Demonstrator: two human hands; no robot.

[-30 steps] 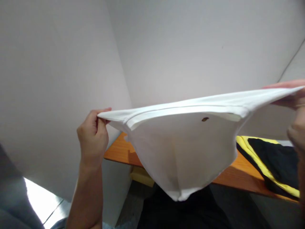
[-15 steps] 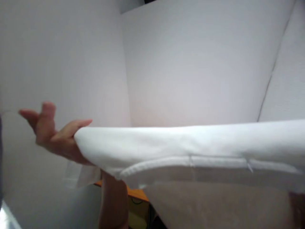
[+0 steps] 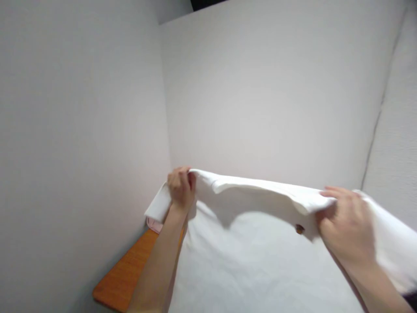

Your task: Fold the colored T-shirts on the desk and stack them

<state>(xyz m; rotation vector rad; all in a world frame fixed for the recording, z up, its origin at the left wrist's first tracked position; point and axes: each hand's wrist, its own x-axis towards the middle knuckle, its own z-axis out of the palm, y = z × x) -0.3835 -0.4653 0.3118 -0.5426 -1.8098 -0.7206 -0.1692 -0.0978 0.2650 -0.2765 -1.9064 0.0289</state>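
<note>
A white shirt [image 3: 260,261] hangs spread out in front of me, its upper edge stretched between my two hands. My left hand [image 3: 180,187] is closed round the cloth at the left shoulder, and a sleeve [image 3: 159,204] hangs outside it. My right hand [image 3: 350,221], slightly blurred, grips the opposite shoulder with the fingers over the top. More white cloth trails off to the right of that hand. Between the hands the curved neckline [image 3: 257,184] sags a little. A small brown spot [image 3: 299,229] shows on the cloth by my right hand; I cannot tell what it is.
An orange-brown wooden tabletop [image 3: 120,274] lies at lower left, against the left wall [image 3: 81,130]. Something pink [image 3: 154,224] is partly hidden behind the sleeve. Pale walls meet in a corner ahead, and a cable or crack [image 3: 379,113] runs down the right side.
My left hand was spread with the cloth draped over its wrist; now it has moved right and closed on the shirt. My right hand has come into clear view, gripping the other shoulder.
</note>
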